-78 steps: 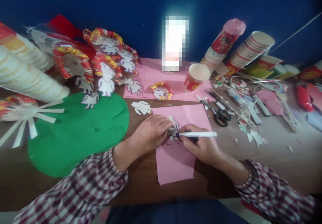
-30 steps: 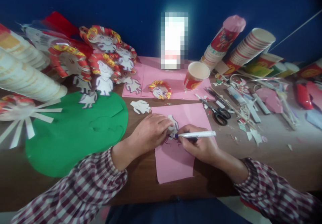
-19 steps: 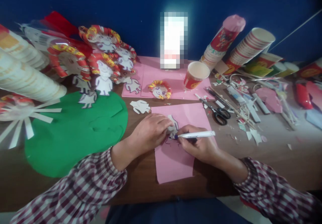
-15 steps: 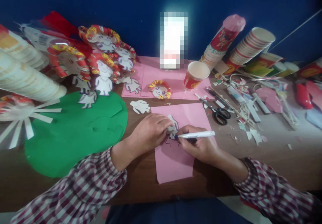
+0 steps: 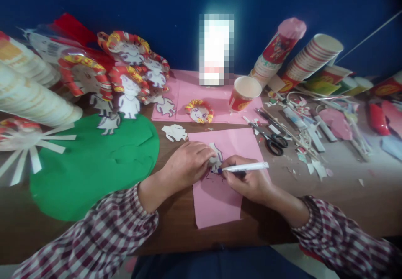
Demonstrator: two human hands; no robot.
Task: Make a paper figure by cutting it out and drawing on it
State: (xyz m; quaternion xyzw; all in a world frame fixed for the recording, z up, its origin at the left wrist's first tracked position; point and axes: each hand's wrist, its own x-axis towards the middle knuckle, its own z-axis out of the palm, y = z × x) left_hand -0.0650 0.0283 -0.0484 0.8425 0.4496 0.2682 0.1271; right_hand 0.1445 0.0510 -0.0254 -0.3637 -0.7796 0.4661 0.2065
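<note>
A pink paper sheet (image 5: pixel 220 203) lies on the brown table in front of me. On it rests a small white paper figure cutout (image 5: pixel 216 155), pressed down under the curled fingers of my left hand (image 5: pixel 186 164). My right hand (image 5: pixel 248 180) grips a white marker (image 5: pixel 245 167), its dark tip touching the sheet at the cutout's lower edge. Dark pen marks show on the pink paper below the cutout. Both sleeves are checked maroon and white.
A large green paper disc (image 5: pixel 94 162) lies to the left. Paper-plate dolls (image 5: pixel 125 70) and plate stacks (image 5: pixel 34 99) stand behind it. Black scissors (image 5: pixel 271 139), a paper cup (image 5: pixel 245 93), stacked cups (image 5: pixel 310 59) and paper scraps crowd the right. More pink sheets (image 5: pixel 194 97) lie beyond.
Almost nothing differs. The marker tip has shifted very slightly along the cutout's lower edge; my left hand keeps the cutout in place.
</note>
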